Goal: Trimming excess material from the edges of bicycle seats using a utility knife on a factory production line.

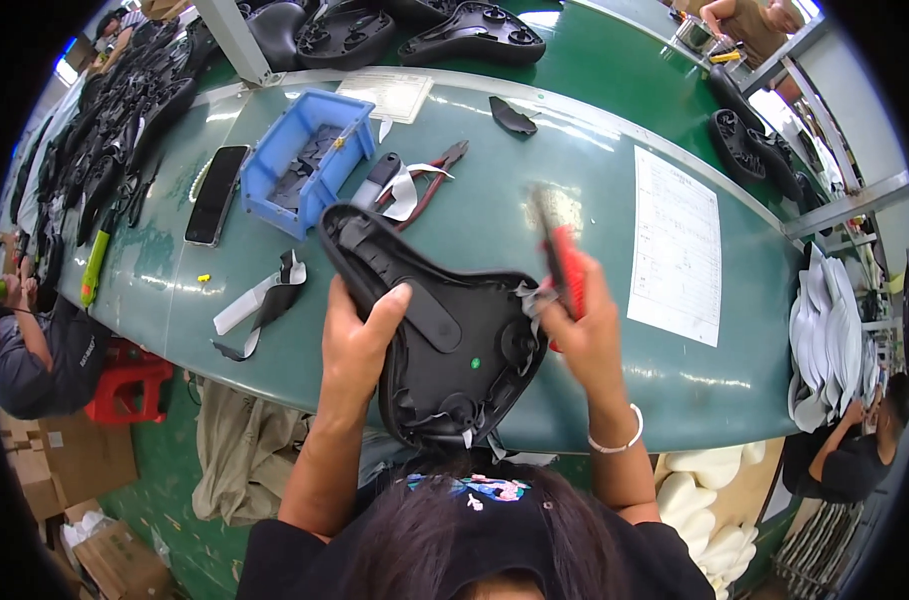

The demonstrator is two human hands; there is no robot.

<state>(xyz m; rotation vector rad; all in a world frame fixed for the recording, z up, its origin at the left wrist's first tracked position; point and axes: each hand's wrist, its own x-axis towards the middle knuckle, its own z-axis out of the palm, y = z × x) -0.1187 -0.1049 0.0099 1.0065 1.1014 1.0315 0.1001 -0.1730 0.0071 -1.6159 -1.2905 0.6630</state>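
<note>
The right hand (586, 335) was closed around a red-handled tool (570, 275), its dark end pointing up and away from the person (motion blurred it, so I could not tell its exact kind); the thumb and fingertips were close against a grey flap (534, 300) at the right edge of a black seat-shaped shell (429, 375); whether they pinched that flap I could not tell. The left hand (357, 335) was clamped on the shell's left side, thumb over the rim and fingers beneath; the shell was held hollow side up over the near edge of the green bench (749, 320), its narrow end toward the upper left, a green dot (475, 363) showing inside.

Just beyond the narrow end stood a blue bin (265, 192) with grey scraps (309, 165) in it; right of the bin lay a pair of pliers (442, 174) with red handles; left of it lay a phone (217, 195); nearer the left forearm was a black-and-white strip (274, 298), curled. To the right lay a printed sheet (677, 245); farther off, a black scrap (514, 117) lay near the bench's far edge, and black seats (474, 35) rested beyond it.
</note>
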